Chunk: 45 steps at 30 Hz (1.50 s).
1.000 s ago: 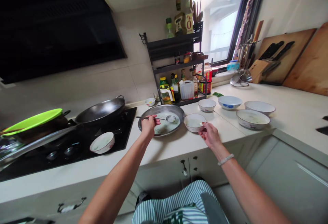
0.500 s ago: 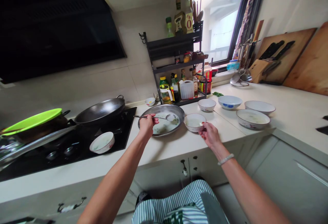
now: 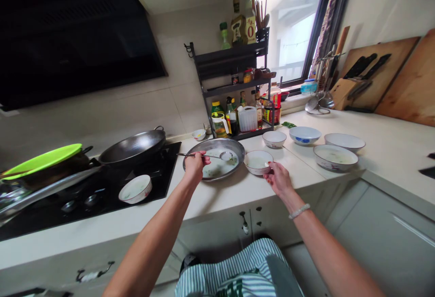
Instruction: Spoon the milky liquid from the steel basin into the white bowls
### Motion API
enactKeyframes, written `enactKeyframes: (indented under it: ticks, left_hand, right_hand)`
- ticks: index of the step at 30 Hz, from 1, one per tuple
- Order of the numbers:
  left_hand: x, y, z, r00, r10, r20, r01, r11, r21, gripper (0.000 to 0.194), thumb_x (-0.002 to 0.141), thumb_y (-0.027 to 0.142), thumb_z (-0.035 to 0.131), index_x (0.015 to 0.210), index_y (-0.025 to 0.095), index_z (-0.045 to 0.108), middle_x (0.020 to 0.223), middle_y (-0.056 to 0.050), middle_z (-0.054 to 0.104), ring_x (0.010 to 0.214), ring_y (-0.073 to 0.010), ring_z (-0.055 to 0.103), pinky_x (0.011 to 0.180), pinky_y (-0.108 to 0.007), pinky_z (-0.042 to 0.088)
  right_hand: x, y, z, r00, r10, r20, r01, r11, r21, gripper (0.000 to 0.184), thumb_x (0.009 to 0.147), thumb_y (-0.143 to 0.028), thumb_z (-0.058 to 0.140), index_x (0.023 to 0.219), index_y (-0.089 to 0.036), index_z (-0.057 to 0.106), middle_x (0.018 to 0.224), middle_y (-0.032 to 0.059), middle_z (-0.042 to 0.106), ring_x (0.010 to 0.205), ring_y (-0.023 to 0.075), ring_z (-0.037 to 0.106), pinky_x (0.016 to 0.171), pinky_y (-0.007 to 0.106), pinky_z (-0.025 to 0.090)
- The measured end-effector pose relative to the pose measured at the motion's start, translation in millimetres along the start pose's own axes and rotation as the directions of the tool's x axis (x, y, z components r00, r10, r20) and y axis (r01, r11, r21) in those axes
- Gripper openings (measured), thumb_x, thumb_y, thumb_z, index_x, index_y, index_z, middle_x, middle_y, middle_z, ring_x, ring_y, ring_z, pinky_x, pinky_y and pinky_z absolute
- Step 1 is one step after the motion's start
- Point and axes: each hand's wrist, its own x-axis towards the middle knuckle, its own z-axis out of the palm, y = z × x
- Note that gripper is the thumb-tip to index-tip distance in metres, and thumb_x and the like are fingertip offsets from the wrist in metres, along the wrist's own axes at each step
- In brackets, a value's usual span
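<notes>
Head view: I'm watching left hand (image 3: pixel 195 167) pinching shiny ladle (image 3: pixel 225 156), right hand (image 3: pixel 279 179) pinching dark-rimmed white bowl (image 3: pixel 253 169); pale surface (image 3: pixel 217 197) stretching toward window (image 3: pixel 294 29).

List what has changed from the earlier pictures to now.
Since the first picture, the left hand and the ladle it holds have shifted slightly left over the pan. Nothing was newly grasped or let go; the right hand stays on the bowl beside the pan.

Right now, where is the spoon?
Near the head view's centre, the spoon is in the left hand, its scoop at the metal pan, right of the stove.
</notes>
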Motion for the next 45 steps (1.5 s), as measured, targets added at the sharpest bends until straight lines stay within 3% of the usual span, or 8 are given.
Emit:
enactKeyframes:
  ticks: [8,15,28,38,45]
  left_hand:
    - [-2.3,2.6,0.3,1.000,-0.003,0.004,0.003,1.000,0.008,0.017,0.079,0.003,0.046,0.073,0.010,0.060,0.053,-0.002,0.059,0.045,-0.0091,0.058,0.049,-0.019,0.049]
    - [-2.4,4.2,0.9,1.000,-0.014,0.016,0.014,1.000,-0.001,0.010,0.078,0.006,0.052,0.073,0.009,0.060,0.054,-0.003,0.060,0.045,-0.0096,0.059,0.050,-0.019,0.049]
    - [-8.9,17.5,4.5,0.999,-0.011,0.039,0.010,1.000,0.007,0.021,0.085,0.003,0.041,0.077,0.009,0.061,0.051,-0.002,0.059,0.043,-0.0092,0.056,0.052,-0.020,0.049]
    - [-29.1,35.5,23.9,0.987,-0.044,0.153,0.049,0.998,-0.029,0.021,0.085,0.003,0.043,0.075,0.008,0.061,0.053,-0.005,0.060,0.043,-0.0086,0.055,0.049,-0.019,0.047]
    - [-43.5,31.0,44.1,0.971,-0.045,0.236,0.054,0.998,-0.029,0.020,0.084,0.002,0.044,0.075,0.009,0.060,0.054,-0.004,0.060,0.045,-0.0082,0.056,0.049,-0.018,0.046]
  right_hand:
    - [-1.6,-1.7,1.3,1.000,-0.008,0.002,0.008,1.000,-0.006,0.031,0.059,-0.037,0.074,0.076,-0.020,0.053,0.052,-0.0020,0.056,0.038,0.0109,0.050,0.033,0.018,0.027]
    - [-0.3,0.1,0.5,1.000,-0.015,0.006,0.014,1.000,0.006,0.031,0.060,-0.037,0.074,0.075,-0.020,0.054,0.052,-0.0021,0.056,0.039,0.0105,0.050,0.033,0.018,0.027]
    - [-0.2,-0.2,0.9,1.000,-0.007,0.000,0.007,1.000,0.009,0.033,0.058,-0.038,0.075,0.076,-0.020,0.053,0.050,-0.0026,0.056,0.038,0.0108,0.050,0.032,0.018,0.027]
    - [-0.6,-0.3,1.3,1.000,-0.009,0.008,0.009,1.000,0.010,0.035,0.059,-0.039,0.077,0.076,-0.020,0.053,0.051,-0.0029,0.056,0.038,0.0109,0.050,0.032,0.018,0.028]
    - [-0.5,0.2,0.6,1.000,-0.006,0.006,0.005,1.000,0.015,0.035,0.058,-0.038,0.076,0.077,-0.020,0.053,0.051,-0.0032,0.056,0.038,0.0104,0.050,0.033,0.017,0.027]
